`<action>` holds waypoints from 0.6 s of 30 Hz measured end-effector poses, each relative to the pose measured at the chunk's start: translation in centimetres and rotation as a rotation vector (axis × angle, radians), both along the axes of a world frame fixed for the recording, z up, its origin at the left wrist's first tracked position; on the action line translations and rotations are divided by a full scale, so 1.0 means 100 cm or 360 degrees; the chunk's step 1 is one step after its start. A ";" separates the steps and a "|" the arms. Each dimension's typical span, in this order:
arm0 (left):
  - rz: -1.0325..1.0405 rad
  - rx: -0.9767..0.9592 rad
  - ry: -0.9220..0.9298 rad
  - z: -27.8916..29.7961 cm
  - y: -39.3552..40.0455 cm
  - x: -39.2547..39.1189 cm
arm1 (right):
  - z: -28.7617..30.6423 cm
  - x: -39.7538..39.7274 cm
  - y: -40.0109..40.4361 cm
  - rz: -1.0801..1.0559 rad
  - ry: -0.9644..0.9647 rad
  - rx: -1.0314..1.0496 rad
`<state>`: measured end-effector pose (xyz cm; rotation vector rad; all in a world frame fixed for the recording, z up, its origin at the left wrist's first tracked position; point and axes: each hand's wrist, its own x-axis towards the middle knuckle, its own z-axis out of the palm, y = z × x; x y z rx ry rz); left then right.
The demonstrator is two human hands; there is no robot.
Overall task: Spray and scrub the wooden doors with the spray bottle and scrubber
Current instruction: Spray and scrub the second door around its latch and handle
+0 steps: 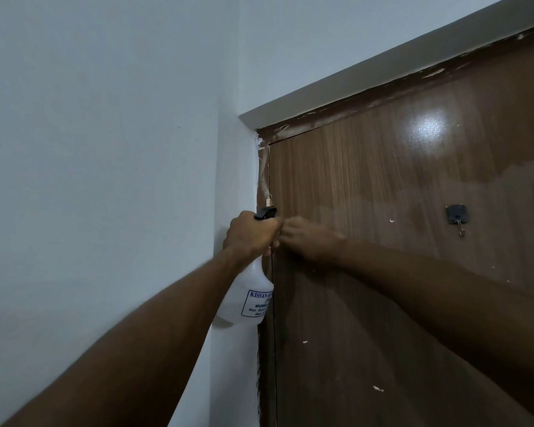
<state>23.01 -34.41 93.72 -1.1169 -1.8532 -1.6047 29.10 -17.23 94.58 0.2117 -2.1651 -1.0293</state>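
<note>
Mid-frame, our left hand (253,232) grips the spray bottle (248,298) by its neck at the door (383,272) edge. Our right hand (305,238) reaches its nozzle; whether those fingers pinch it, we cannot tell. We judge spraying comes next, aimed at the door; no scrubber shows.

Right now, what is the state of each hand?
Left hand: grips the spray bottle at its neck.
Right hand: at the nozzle; its grip cannot be told.

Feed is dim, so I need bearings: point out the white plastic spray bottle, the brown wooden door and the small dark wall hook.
White plastic spray bottle (249,298): head view, on its body beside the label.
Brown wooden door (367,167): head view, upper panel.
Small dark hook (457,214): head view, on its square base plate.
</note>
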 end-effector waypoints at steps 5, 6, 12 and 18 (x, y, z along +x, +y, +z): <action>-0.0055 -0.0086 0.0066 -0.005 0.003 0.000 | 0.052 0.033 0.014 0.0078 0.0023 -0.0004; -0.0081 -0.0112 0.0084 -0.007 0.004 0.000 | 0.066 0.040 0.017 0.0081 0.0239 -0.0147; -0.0088 -0.0242 0.0211 -0.021 0.021 0.008 | 0.041 0.053 0.007 0.0031 0.0230 -0.0214; -0.0194 -0.0250 0.0230 -0.025 0.033 0.012 | 0.050 0.083 0.033 -0.0063 -0.0212 0.0024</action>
